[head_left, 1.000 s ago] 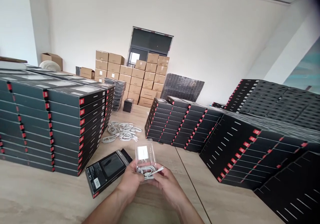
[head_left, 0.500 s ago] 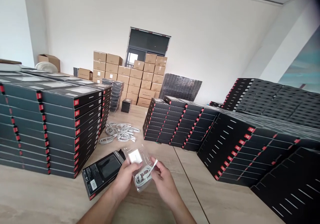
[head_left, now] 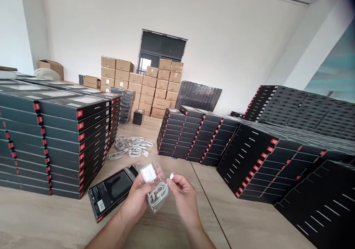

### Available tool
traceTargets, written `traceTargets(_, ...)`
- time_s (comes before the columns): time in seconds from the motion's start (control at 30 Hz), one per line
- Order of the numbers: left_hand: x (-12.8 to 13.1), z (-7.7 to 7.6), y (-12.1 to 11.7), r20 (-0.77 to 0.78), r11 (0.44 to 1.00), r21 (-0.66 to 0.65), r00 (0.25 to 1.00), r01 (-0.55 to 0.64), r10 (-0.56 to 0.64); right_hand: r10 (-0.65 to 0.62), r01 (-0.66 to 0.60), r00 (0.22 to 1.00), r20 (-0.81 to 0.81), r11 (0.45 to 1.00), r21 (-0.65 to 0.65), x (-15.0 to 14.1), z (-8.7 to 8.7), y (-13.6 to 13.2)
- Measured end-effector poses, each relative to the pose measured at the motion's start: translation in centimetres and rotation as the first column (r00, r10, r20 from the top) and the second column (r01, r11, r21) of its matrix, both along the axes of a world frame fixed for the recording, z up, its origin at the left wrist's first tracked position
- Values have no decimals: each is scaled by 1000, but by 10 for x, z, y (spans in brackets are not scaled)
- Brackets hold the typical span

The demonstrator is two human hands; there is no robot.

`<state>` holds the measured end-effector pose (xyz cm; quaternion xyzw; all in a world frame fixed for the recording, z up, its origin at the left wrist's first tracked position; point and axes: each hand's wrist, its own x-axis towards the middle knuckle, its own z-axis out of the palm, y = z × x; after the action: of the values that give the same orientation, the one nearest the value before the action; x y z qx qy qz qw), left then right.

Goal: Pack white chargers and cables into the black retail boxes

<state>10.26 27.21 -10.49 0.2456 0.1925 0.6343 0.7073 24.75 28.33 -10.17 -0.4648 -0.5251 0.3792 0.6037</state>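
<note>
My left hand grips a clear plastic tray that carries a white charger block and a coiled white cable. My right hand pinches the free end of that cable just right of the tray. An open black box lies flat on the wooden table right beside my left hand.
Tall stacks of dark boxes with red tabs stand on the left. Slanted rows of black boxes fill the right. A heap of loose white cables lies on the table beyond. Cardboard cartons are piled at the back wall.
The tray has tilted from upright to slanting in my left hand. My right hand has drawn the cable's end up and to the right.
</note>
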Motion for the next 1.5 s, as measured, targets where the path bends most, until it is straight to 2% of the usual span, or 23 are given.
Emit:
traceTargets(0.17,-6,0,2,16,999,-31,999,-33,33,82,-86,993,-88,996,-40,0,-2,0)
traceTargets(0.23,-6,1,2,15,999,-47,999,-28,29,103,-106,992,-76,994,-34,-3,-1,-2)
traceTargets(0.3,-3,1,2,13,998,-60,1000,-12,13,53,-53,999,-9,999,-3,-7,0,-5)
traceTargets(0.4,1,0,0,3,999,-47,1000,15,-15,-65,46,979,193,994,103,-13,2,-11)
traceTargets(0.53,1,-1,0,-26,998,-14,998,55,-55,-108,-8,878,466,971,239,-13,2,-13)
traceTargets(0.67,-3,0,-1,-68,997,6,994,80,-79,-167,-82,761,627,933,349,-8,2,-9)
traceTargets(0.87,1,-4,-3,-156,991,18,979,133,-129,-234,-95,667,708,915,392,-6,1,-6)
traceTargets(1.07,4,-1,-6,-20,994,12,994,107,-106,-370,-59,510,776,885,461,-5,1,-5)
traceTargets(1.3,0,-5,-6,5,993,0,993,117,-117,-347,-145,462,816,879,455,-4,-1,-6)
traceTargets(1.4,0,-10,-5,-15,994,0,994,110,-110,-385,-139,388,837,874,466,-8,2,-10)
traceTargets(1.5,3,-15,-4,-58,998,12,996,68,-68,-428,-131,278,860,870,475,-14,5,-15)
